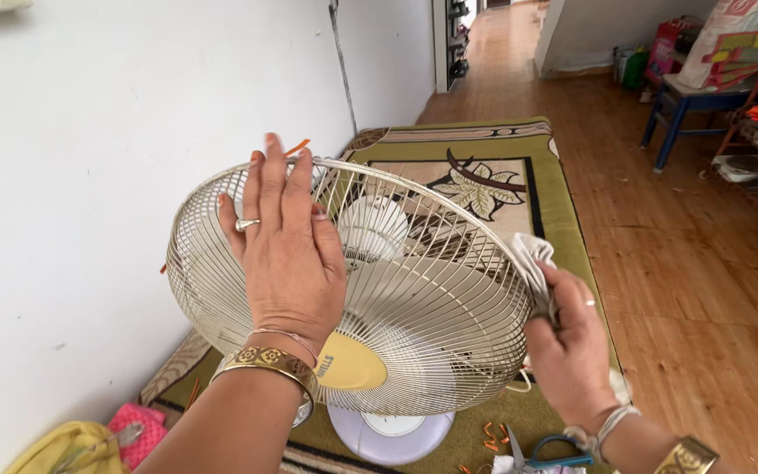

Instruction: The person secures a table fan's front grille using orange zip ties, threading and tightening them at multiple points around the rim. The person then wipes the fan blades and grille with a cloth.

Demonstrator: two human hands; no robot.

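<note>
1. Your left hand point(287, 250) lies flat on the cream wire front grille point(414, 298) of a table fan, fingers straight and close together, palm pressing the left part of the guard.
2. Your right hand point(572, 347) is closed around a bunched white cloth point(532, 259), pinching it against the grille's right rim.
3. The fan sits directly in front of you on its round pale base point(392, 439), tilted so the grille faces up toward you. A yellow centre badge point(348, 364) sits low on the guard, and the white blades point(375, 228) show through the wires.
4. Risk: the fan looks top-heavy on that small base. If you push harder with either hand, it could tip or slide on the rug.
5. Risk: the cloth could snag on the thin wires, and a hard tug might bend them or loosen the guard.
6. A white wall point(89, 175) stands close on the left, leaving little room on that side.
7. Near your right wrist, blue-handled scissors point(546, 456) and small orange scraps point(493, 434) lie on the green patterned rug point(563, 193); your forearm could brush them.
8. Near left, a yellow bag point(67, 443) and a pink item point(138, 430) rest by the wall.
9. Far right, a blue stool point(686, 110) stands on the wooden floor point(704, 290), well apart from you.
</note>
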